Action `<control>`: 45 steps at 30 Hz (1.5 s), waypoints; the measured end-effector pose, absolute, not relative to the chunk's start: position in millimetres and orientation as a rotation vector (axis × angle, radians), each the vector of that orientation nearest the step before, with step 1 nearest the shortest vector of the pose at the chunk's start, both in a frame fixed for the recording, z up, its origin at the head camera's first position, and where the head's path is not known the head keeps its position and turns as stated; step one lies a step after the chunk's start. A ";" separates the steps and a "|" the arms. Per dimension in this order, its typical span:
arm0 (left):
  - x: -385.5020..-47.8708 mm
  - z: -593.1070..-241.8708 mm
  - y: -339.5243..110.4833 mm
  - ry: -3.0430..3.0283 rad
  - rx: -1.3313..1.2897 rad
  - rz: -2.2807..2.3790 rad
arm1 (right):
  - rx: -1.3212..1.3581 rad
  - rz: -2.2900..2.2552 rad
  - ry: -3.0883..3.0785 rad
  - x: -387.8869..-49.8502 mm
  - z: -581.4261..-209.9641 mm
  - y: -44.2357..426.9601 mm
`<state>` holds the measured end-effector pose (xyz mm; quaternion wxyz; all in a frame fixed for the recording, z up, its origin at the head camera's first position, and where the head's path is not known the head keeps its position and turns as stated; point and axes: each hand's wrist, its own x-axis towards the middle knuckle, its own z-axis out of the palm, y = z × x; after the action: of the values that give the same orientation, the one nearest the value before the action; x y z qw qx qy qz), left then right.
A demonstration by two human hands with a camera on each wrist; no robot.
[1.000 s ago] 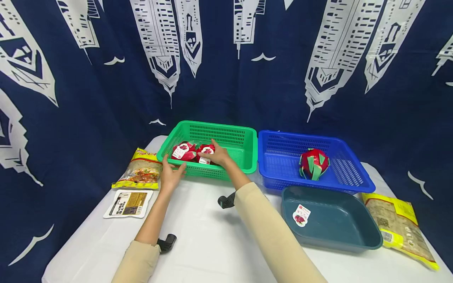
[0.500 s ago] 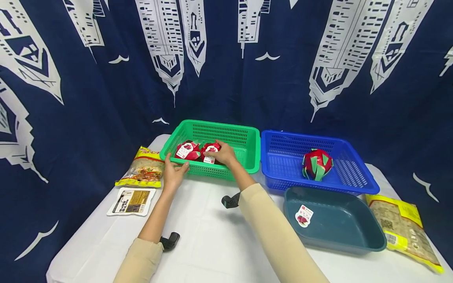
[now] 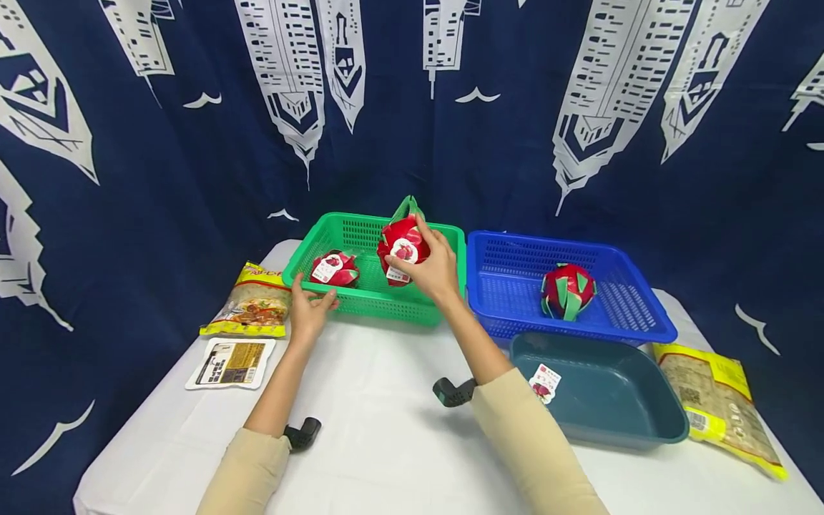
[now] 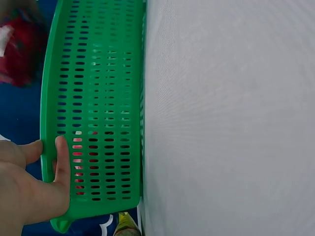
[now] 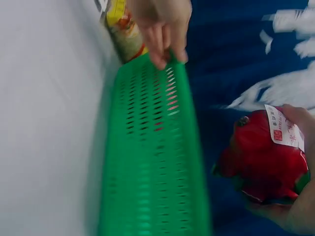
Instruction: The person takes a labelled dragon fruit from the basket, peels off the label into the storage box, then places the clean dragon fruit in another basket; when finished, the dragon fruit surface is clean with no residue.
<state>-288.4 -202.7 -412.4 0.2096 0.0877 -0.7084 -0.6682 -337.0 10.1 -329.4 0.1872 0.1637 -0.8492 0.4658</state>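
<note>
My right hand (image 3: 439,268) grips a red dragon fruit (image 3: 394,239) with green leaf tips and a white sticker, raised above the green basket (image 3: 412,309). In the right wrist view that dragon fruit (image 5: 261,152) sits between thumb and fingers, slightly blurred. My left hand (image 3: 310,311) holds the basket's near left rim, thumb and fingers on either side of it in the left wrist view, where the hand (image 4: 34,182) shows at lower left. A second stickered dragon fruit (image 3: 336,269) lies inside the basket at its left end.
A blue basket (image 3: 502,322) with one dragon fruit (image 3: 568,292) stands to the right. Before it is a dark teal tub (image 3: 611,393) bearing a sticker (image 3: 544,383). Yellow packets lie at left (image 3: 254,300) and right (image 3: 717,404); a flat white pack (image 3: 232,363) lies left.
My right hand has lifted one dragon fruit up out of the green basket. The left hand stays on the basket rim.
</note>
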 end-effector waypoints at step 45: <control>-289.4 -417.4 -199.5 -1.821 0.221 -1.976 | 1.093 1.106 -2.746 -212.3 -408.1 120.9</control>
<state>-289.4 -199.5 -417.4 0.2206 0.0798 -0.6588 -0.7148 -212.3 120.9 -408.1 -0.0071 0.3463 -0.8702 0.3505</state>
